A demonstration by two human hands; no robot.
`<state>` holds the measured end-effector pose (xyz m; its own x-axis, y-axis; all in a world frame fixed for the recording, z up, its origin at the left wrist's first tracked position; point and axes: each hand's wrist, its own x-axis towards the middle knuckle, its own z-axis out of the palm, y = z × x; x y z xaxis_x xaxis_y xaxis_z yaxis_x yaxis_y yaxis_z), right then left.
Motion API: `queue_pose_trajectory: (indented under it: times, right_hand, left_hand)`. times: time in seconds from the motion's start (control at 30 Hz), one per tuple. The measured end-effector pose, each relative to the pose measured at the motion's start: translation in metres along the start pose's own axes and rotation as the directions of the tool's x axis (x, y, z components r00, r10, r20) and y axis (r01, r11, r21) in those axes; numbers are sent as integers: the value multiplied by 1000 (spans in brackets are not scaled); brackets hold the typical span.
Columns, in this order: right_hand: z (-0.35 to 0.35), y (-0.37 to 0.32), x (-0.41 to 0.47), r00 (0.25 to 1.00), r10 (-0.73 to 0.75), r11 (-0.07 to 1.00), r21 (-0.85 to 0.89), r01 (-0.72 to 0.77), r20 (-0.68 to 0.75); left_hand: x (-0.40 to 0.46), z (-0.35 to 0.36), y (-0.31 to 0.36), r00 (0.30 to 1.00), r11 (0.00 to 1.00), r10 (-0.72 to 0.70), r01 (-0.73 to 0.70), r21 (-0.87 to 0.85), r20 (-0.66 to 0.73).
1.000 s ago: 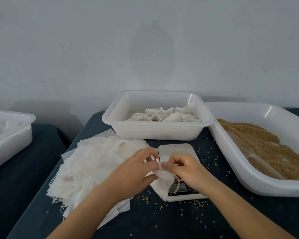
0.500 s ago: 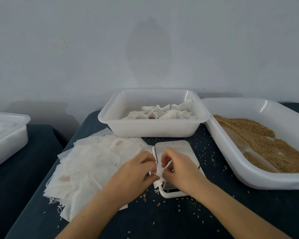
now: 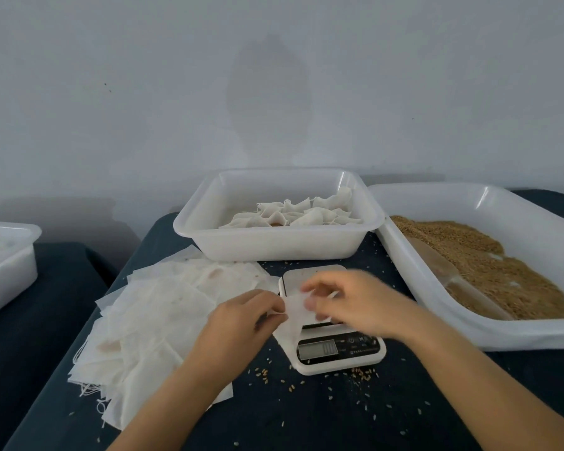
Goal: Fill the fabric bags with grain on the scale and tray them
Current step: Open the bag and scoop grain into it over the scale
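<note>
Pinching one empty fabric bag (image 3: 296, 312) btwn both hands, over the near-left edge of the scale (image 3: 334, 348). Left hand (image 3: 241, 323) grips its left edge w/ curled fingers; right hand (image 3: 355, 302), blurred, fingers curled on the bag's right side. Stack of empty bags (image 3: 150, 320) lies left, filled ones in the tray (image 3: 274, 242) behind, grain tub (image 3: 489, 268) right.

Soft, dim, even light; right hand (image 3: 355, 301) motion-blurred; wide-angle bending at edges.
</note>
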<state>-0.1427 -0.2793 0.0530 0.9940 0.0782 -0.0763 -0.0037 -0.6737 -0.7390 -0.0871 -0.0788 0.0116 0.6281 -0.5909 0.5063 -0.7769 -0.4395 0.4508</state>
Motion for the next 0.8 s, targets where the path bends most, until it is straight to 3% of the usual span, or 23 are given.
queue_pose_trajectory:
  times: [0.13, 0.2, 0.3, 0.37, 0.43, 0.67, 0.8]
  right_hand:
    - [-68, 5, -21, 958, 96, 995, 17, -95, -269]
    - [-103, 23, -23, 889, 222, 946, -132, -296, -400]
    - [-134, 53, -22, 803, 471, 659, -459, -596, -367]
    - [-134, 69, -20, 741, 607, 483, -606, -632, -288]
    - [-131, 81, -17, 703, 663, 403, -669, -625, -257]
    - [-129, 100, -14, 677, 695, 451, -587, -673, -242]
    - [-143, 103, -23, 670, 656, 600, -299, -742, -349]
  left_hand:
    - [5, 5, -3, 1000, 999, -17, 17, -32, 26]
    - [9, 6, -6, 998, 998, -52, 53, -41, 24]
    - [17, 8, -4, 998, 1000, -24, 25, -15, 52]
    - [22, 12, -2, 998, 1000, 12, -13, 1, 55]
    - [26, 14, 1, 999, 1000, 17, -17, 4, 49]
    - [32, 20, 9, 998, 998, 61, -61, 22, 25]
    - [30, 18, 10, 999, 999, 51, -51, 17, 6]
